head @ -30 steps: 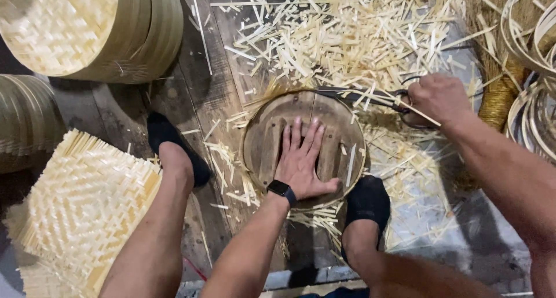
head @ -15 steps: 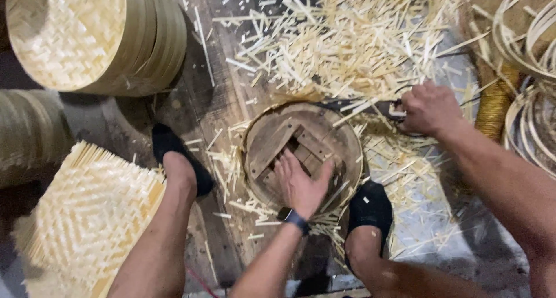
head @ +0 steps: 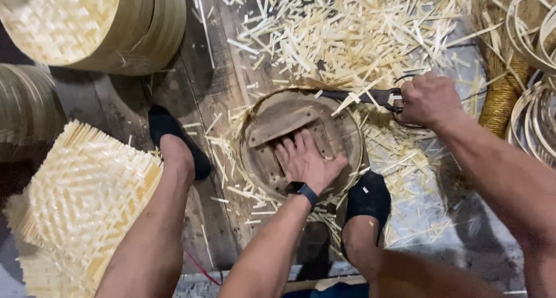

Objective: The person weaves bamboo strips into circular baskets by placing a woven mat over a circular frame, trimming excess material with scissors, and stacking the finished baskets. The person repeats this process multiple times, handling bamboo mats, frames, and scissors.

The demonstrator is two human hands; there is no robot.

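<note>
my left hand (head: 307, 162) flat on round wooden form (head: 289, 124), fingers spread, pressing not gripping, my right hand (head: 428, 98) clamped on shears (head: 362, 95) handles, blades lying across form's far rim, bamboo offcuts (head: 347, 31) beyond, woven mat (head: 81, 199) at left

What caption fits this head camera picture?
Left hand presses a round wooden form; right hand grips shears amid bamboo trimmings.

The blades of the shears (head: 362, 95) were hidden under the bamboo trimmings (head: 359, 31), and the right hand (head: 430, 98) covered the handles. The left hand (head: 307, 162) concealed part of the round wooden form (head: 278, 121). The woven mat (head: 75, 205), the basket stack (head: 87, 26) and the coiled hoops (head: 536, 112) were cut off by the picture's edges.
</note>
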